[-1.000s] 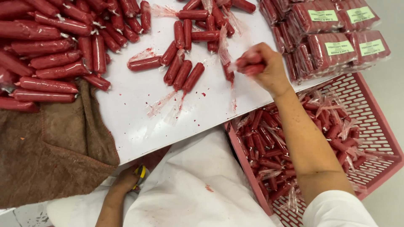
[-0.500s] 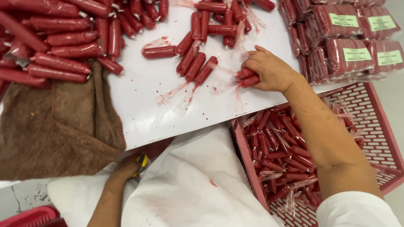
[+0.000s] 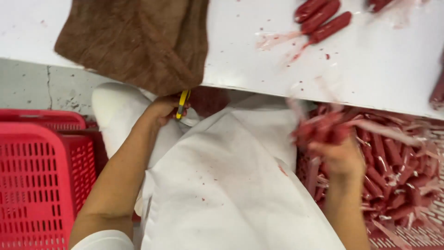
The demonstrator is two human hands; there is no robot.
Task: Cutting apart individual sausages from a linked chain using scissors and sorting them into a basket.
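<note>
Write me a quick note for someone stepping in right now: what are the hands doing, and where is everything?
Right hand: blurred, holding a bunch of red sausages over the pink crate of sausages.
Left hand: at the lap under the table edge, gripping a yellow-handled tool.
Done: the crate holds many sausages.
Left: three sausages lie on the white table in view. Brown towel hangs over the edge.

Bench edge runs across the top; wide bare white stretch between the brown cloth and the few red sausages at upper right, open to a reach. Cloth overhangs the edge, crowding the left hand and its yellow-handled tool just beneath. Below the edge on the right, a pink crate packed with sausages; the right hand fills the gap above it. Stacked red baskets block the left side. White apron takes up the middle.
</note>
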